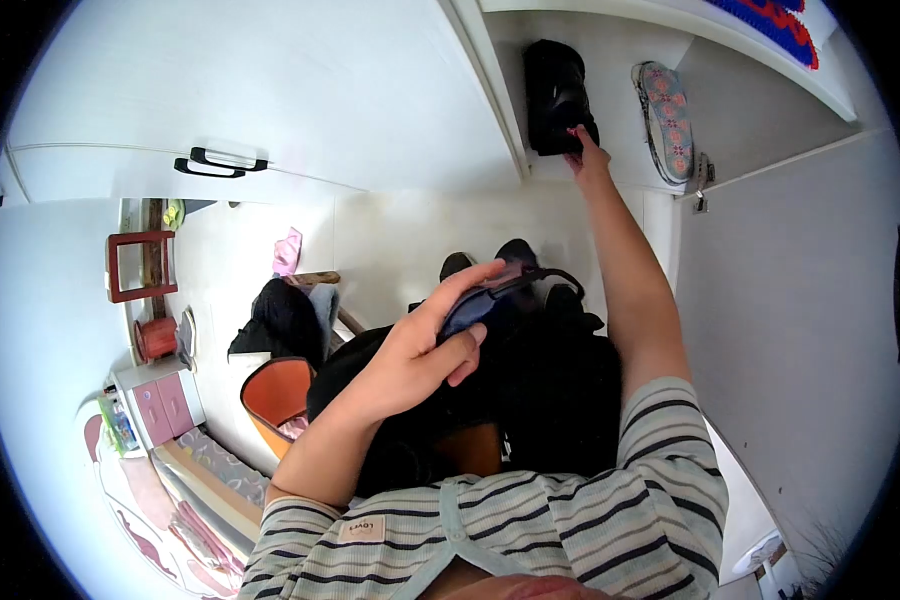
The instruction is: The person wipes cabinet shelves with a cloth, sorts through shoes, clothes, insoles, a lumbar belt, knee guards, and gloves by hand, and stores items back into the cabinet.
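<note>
My left hand (415,350) is closed around a dark blue handheld device (465,313) with a black cable curving off its far end. What kind of device it is, I cannot make out. My right arm stretches forward into an open white cabinet (610,40). There, my right hand (590,157) grips the near end of a shiny black shoe (558,95), fingers partly hidden. Whether one or two shoes lie there is unclear. To their right in the cabinet rests a pair of floral-lined shoes (667,120), pressed together.
An open grey-white door (790,300) stands at my right. White cabinet doors with black handles (220,163) are ahead left. Behind my left arm are an orange chair (275,395), a black bundle (275,325) and a pink cloth (287,252). A bed (195,490) is further left.
</note>
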`<state>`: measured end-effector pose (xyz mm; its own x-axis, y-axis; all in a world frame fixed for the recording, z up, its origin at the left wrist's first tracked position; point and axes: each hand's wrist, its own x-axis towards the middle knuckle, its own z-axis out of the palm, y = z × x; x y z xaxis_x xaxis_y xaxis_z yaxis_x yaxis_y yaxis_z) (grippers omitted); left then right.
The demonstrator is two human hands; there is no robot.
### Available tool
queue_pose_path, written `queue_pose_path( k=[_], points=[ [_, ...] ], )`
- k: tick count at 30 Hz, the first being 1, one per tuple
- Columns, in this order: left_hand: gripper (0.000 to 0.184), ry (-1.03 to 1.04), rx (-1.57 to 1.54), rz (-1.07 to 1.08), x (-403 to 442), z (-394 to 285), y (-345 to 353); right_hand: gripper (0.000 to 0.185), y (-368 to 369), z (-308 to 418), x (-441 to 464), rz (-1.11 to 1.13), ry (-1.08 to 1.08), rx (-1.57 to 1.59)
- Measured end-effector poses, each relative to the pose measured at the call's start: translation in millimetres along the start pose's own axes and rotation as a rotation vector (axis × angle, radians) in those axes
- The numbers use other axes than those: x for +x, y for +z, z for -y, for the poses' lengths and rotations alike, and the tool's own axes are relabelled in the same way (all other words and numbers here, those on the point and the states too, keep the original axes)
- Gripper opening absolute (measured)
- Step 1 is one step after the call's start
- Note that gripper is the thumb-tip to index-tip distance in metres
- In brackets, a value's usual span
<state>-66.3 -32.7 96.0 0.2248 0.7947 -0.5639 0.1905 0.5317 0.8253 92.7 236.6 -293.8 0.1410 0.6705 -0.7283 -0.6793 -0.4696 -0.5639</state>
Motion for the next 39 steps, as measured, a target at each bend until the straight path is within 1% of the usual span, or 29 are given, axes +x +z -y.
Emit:
queue_pose_path(
  k=[1, 3, 4, 6, 7, 8, 10, 12, 13, 15, 17, 18, 19, 20, 21, 22, 23, 24, 25, 26, 29, 31, 32, 33, 34, 35, 36, 38, 39],
  points=[
    [0.051, 0.018, -0.122, -0.024, 0.6, 1.0, 2.5, 0.074, 3.8, -2.6, -2.3, -0.001, 0.001, -0.002],
    [0.051, 0.036, -0.242, -0.048, 1.2, 1.6, 1.6, 0.064, 14.0, -0.4, -12.3, -0.13, -0.097, 0.04],
    [0.05, 0.014, -0.308, -0.051, 0.7, 1.6, -2.2, 0.064, 15.4, 7.5, -22.0, -0.129, -0.095, 0.039],
    [0.049, -0.009, -0.373, -0.054, -0.3, 4.3, -10.9, 0.07, 13.4, 26.1, -47.7, 0.047, -0.215, 0.137],
    [0.047, 0.029, -0.407, -0.104, 0.7, 9.0, -15.7, 0.078, 5.2, 38.0, -67.4, 0.141, -0.228, 0.09],
    [0.046, 0.072, -0.444, -0.15, 1.5, 10.8, -17.3, 0.078, -3.4, 47.0, -90.0, 0.143, -0.235, 0.086],
    [0.042, 0.115, -0.469, -0.244, 0.7, 9.5, -17.3, 0.072, -25.3, 61.8, -138.8, 0.203, -0.291, 0.135],
    [0.039, 0.135, -0.419, -0.334, 2.2, 6.6, -14.3, 0.066, -52.8, 69.9, -190.4, 0.297, -0.273, 0.267],
    [0.039, 0.15, -0.39, -0.317, 2.4, 8.8, -14.8, 0.063, -67.9, 72.5, -213.9, 0.332, -0.27, 0.252],
    [0.044, 0.149, -0.365, -0.319, 4.0, 11.9, -11.7, 0.061, -90.6, 76.7, -258.7, 0.358, -0.278, 0.243],
    [0.048, 0.139, -0.353, -0.302, 4.3, 14.4, -7.6, 0.06, -99.2, 80.2, -303.1, 0.401, -0.215, 0.234],
    [0.055, 0.144, -0.318, -0.3, 4.4, 16.8, -5.5, 0.06, -97.2, 83.2, -325.0, 0.397, -0.226, 0.238],
    [0.063, 0.149, -0.283, -0.299, 4.1, 18.8, -3.4, 0.063, -93.2, 86.4, -346.6, 0.454, -0.204, 0.229],
    [0.063, 0.154, -0.281, -0.291, 4.2, 20.4, -1.7, 0.066, -93.3, 88.9, -358.9, 0.512, -0.18, 0.219],
    [0.072, 0.185, -0.25, -0.258, 4.6, 21.8, -0.2, 0.072, -94.4, 88.8, -362.5, 0.53, -0.228, 0.17],
    [0.081, 0.214, -0.22, -0.225, 4.5, 22.1, 1.6, 0.072, -93.6, 91.4, -367.9, 0.53, -0.236, 0.17],
    [0.081, 0.218, -0.219, -0.221, 5.3, 21.4, 3.7, 0.075, -89.8, 93.7, -374.3, 0.556, -0.314, 0.104],
    [0.089, 0.285, -0.211, -0.185, 6.1, 20.5, 5.6, 0.078, -84.6, 98.1, -381.2, 0.58, -0.391, 0.04],
    [0.098, 0.349, -0.204, -0.148, 5.9, 19.8, 7.8, 0.084, -83.6, 102.1, -383.4, 0.6, -0.372, 0.024],
    [0.098, 0.349, -0.203, -0.144, 5.6, 19.2, 10.1, 0.084, -82.3, 104.0, -384.7, 0.597, -0.374, 0.026],
    [0.114, 0.409, -0.116, -0.248, 7.1, 13.8, 17.4, 0.087, -82.5, 107.1, -385.1, 0.654, -0.352, 0.053],
    [0.115, 0.427, -0.123, -0.27, 8.2, 16.2, 18.2, 0.09, -87.1, 109.0, -383.4, 0.692, -0.461, -0.02],
    [0.116, 0.445, -0.128, -0.296, 7.7, 18.9, 17.4, 0.09, -91.6, 109.8, -384.2, 0.69, -0.46, -0.019],
    [0.105, 0.446, -0.158, -0.147, 6.0, 33.7, 4.7, 0.09, -98.5, 110.2, -387.6, 0.738, -0.486, -0.063],
    [0.105, 0.442, -0.157, -0.145, 0.0, 36.2, 4.5, 0.09, -103.7, 109.9, -392.6, 0.786, -0.512, -0.109],
    [0.105, 0.294, -0.22, -0.2, -6.3, 38.8, 6.3, 0.089, -101.7, 111.6, -398.6, 0.82, -0.485, -0.068],
    [0.103, 0.278, -0.252, -0.175, -8.5, 42.7, 4.3, 0.088, -99.6, 113.4, -404.7, 0.853, -0.456, -0.026],
    [0.1, 0.242, -0.315, -0.127, -12.9, 50.5, 0.4, 0.087, -97.1, 114.1, -402.4, 0.859, -0.533, -0.043],
    [0.103, 0.272, -0.407, -0.153, -10.7, 51.6, -0.3, 0.086, -92.1, 117.8, -406.7, 0.859, -0.473, -0.066]
  ],
)
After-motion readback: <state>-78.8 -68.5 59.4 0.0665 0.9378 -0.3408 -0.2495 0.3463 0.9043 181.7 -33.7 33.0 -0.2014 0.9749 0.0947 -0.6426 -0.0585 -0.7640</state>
